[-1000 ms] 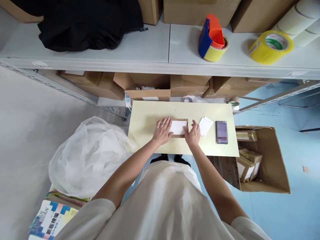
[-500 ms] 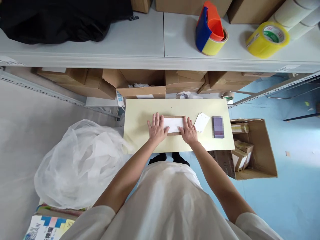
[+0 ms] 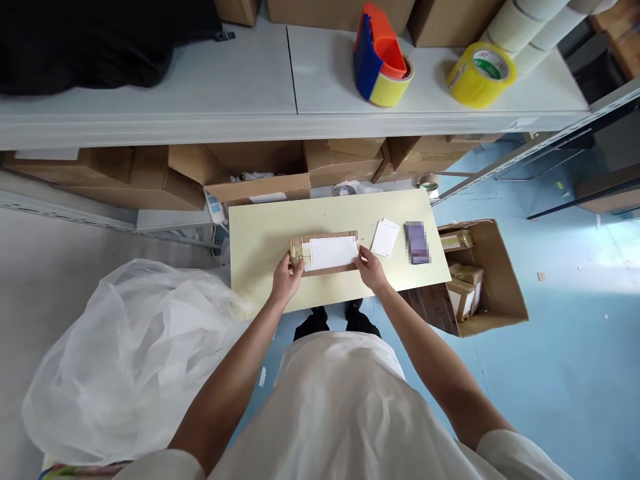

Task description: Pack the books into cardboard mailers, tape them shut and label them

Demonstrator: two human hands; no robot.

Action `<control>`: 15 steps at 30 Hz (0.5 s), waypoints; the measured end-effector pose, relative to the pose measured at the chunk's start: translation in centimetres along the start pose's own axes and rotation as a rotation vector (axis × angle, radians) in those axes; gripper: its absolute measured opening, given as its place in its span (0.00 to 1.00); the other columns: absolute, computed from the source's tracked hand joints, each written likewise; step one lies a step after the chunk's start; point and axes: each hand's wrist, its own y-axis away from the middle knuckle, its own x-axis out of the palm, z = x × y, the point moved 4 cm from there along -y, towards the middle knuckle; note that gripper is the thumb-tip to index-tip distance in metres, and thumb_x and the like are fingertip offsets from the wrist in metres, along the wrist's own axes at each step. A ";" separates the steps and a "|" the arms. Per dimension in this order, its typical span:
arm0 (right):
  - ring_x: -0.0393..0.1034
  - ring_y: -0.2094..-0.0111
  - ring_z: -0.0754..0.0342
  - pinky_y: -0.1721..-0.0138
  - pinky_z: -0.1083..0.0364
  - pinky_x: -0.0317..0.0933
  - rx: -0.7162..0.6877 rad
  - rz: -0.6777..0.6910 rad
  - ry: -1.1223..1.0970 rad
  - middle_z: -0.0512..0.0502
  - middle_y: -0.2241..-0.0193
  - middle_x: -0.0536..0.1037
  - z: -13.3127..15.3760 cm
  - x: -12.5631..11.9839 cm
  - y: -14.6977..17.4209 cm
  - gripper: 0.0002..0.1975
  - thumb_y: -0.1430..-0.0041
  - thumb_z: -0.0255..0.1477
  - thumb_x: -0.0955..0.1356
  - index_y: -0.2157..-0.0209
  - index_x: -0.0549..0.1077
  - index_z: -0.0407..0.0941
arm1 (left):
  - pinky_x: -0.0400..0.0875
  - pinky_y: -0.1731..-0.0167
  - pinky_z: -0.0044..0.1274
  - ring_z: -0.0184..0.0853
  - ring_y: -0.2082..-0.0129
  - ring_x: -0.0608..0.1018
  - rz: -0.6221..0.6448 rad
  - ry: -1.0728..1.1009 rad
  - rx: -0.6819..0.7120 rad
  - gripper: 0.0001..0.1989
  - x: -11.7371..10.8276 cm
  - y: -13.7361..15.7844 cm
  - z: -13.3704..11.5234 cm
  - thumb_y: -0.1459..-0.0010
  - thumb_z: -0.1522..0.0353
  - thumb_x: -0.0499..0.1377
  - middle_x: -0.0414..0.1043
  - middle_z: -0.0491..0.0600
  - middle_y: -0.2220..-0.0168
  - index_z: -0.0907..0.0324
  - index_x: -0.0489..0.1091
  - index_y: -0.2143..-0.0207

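L hand [image 3: 287,279] & R hand [image 3: 371,268], abt equally near, were clamped on the cardboard box [image 3: 325,254] at its 8 & 4 o'clock ends; long axis approx 9–3, on/just above tbl [image 3: 255,247]

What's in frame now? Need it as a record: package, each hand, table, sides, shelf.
package: cardboard, taped left end, white label on top; can't tell if lifted
left hand: grip on package's near-left corner
right hand: grip on package's right end
table: pale yellow; white slips right of package, pixelated purple object beyond them
right side: open carton holding small boxes
left side: translucent plastic, bulky heap
shelf: orange-blue tape dispenser, yellow tape roll, black fabric item
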 end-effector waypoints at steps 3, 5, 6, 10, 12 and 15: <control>0.71 0.53 0.48 0.52 0.47 0.67 -0.029 -0.008 -0.145 0.39 0.48 0.72 0.7 -0.7 1.6 0.26 0.43 0.41 0.65 0.45 0.65 0.45 | 0.69 0.57 0.28 0.36 0.58 0.74 -0.073 0.025 0.037 0.23 -0.4 1.2 -1.6 0.41 0.56 0.54 0.71 0.53 0.55 0.57 0.65 0.47; 0.71 0.55 0.48 0.55 0.48 0.68 -0.030 -0.010 -0.229 0.40 0.48 0.71 1.1 -1.8 3.1 0.24 0.43 0.42 0.65 0.48 0.67 0.45 | 0.69 0.56 0.28 0.37 0.55 0.72 -0.120 0.014 0.074 0.23 -0.7 2.1 -2.9 0.41 0.56 0.53 0.69 0.53 0.54 0.55 0.66 0.47; 0.71 0.55 0.49 0.57 0.48 0.68 -0.028 -0.019 -0.260 0.40 0.48 0.71 1.3 -2.6 4.0 0.23 0.44 0.42 0.65 0.49 0.67 0.46 | 0.69 0.55 0.28 0.38 0.53 0.72 -0.136 -0.003 0.096 0.22 -0.7 2.6 -3.7 0.40 0.55 0.52 0.67 0.53 0.53 0.54 0.66 0.47; 0.70 0.59 0.52 0.63 0.52 0.68 -0.032 -0.104 -0.356 0.43 0.53 0.72 1.3 -7.3 7.7 0.20 0.45 0.42 0.67 0.53 0.67 0.47 | 0.69 0.52 0.29 0.39 0.49 0.69 -0.124 -0.120 0.180 0.24 1.2 4.2 -8.4 0.40 0.55 0.52 0.63 0.54 0.51 0.54 0.64 0.44; 0.69 0.60 0.53 0.65 0.54 0.67 -0.048 -0.182 -0.388 0.44 0.56 0.72 0.8 -10.5 9.4 0.20 0.46 0.42 0.68 0.54 0.66 0.47 | 0.69 0.52 0.30 0.39 0.49 0.69 -0.061 -0.184 0.218 0.25 3.7 4.8 -11.4 0.41 0.56 0.53 0.62 0.54 0.52 0.54 0.63 0.43; 0.68 0.59 0.52 0.64 0.55 0.66 -0.071 -0.354 -0.383 0.45 0.58 0.72 -0.8 -16.5 12.0 0.20 0.46 0.41 0.68 0.54 0.67 0.47 | 0.72 0.56 0.30 0.40 0.51 0.70 0.131 -0.252 0.275 0.29 9.5 5.3 -15.8 0.43 0.56 0.55 0.62 0.54 0.55 0.55 0.59 0.40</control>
